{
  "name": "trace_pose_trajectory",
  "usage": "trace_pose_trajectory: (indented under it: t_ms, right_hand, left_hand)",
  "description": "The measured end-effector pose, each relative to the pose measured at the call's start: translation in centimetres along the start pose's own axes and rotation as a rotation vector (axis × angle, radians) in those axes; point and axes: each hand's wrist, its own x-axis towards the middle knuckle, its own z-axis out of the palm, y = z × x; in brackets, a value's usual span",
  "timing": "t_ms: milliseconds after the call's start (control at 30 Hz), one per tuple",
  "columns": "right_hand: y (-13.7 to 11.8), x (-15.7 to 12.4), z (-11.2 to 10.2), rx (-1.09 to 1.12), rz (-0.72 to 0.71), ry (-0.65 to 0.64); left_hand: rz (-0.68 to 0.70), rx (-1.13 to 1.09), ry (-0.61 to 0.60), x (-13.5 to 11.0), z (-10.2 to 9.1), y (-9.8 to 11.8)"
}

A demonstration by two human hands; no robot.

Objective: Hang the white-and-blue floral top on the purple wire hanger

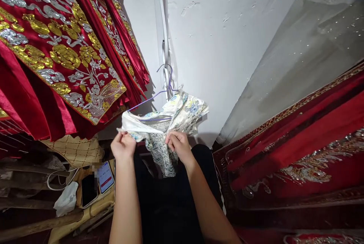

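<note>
Shirt (159,146) on a hanger, pinched by two hands

Floral and pale, it is hanging from a purple hanger (148,98) in front of the white wall (210,62), above the person's dark-clothed lap. The left hand (123,145) is pinching one edge, fingertips closed on the cloth. The right hand (179,143) is gripping the front near the middle, fingers curled tight. Red embroidered clothes (65,54) are hanging at the left, and two phones are lying below them.
</note>
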Motion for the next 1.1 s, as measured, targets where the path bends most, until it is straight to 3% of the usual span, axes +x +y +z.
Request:
trace_pose_trajectory:
  t_ms: [167,367,467,533,633,733,833,967,1033,1100]
  right_hand:
    - [-0.7,-0.1,-1.2,0.029,0.058,0.098]
    - [-2.0,-0.5,-4.0,-0.053,0.282,0.142]
    - [-1.4,-0.6,-5.1,-0.164,0.398,0.038]
    - [-0.6,-0.5,-5.4,-0.24,0.424,0.058]
    - [0.5,-0.1,-5.1,-0.335,0.316,0.257]
    - [0.9,0.1,-4.0,-0.369,0.13,0.318]
    - [0.6,-0.1,-3.0,-0.282,0.066,0.241]
    - [-0.7,-1.0,-2.7,-0.128,0.1,0.045]
    - [-1.6,-1.4,-2.7,-0.125,0.102,-0.042]
    - [-2.5,-1.6,-2.7,-0.18,0.094,-0.125]
  left_hand:
    - [-0.054,0.263,-0.135,-2.1,-1.6,-5.0]
    - [-0.171,0.55,-0.425,-3.1,-1.7,-6.8]
    - [-0.168,0.581,-0.5,-4.1,-0.7,-6.8]
    - [-0.15,0.552,-0.53,-4.9,0.5,-6.0]
    - [-0.093,0.414,-0.599,-6.6,3.0,-4.2]
    - [-0.02,0.406,-0.712,-8.7,5.4,-2.8]
    - [0.086,0.49,-0.771,-10.2,6.9,-2.3]
    - [0.236,0.531,-0.722,-10.1,7.6,-2.5]
    - [0.23,0.53,-0.725,-9.7,7.8,-2.8]
    - [0.134,0.516,-0.804,-9.3,8.0,-3.3]
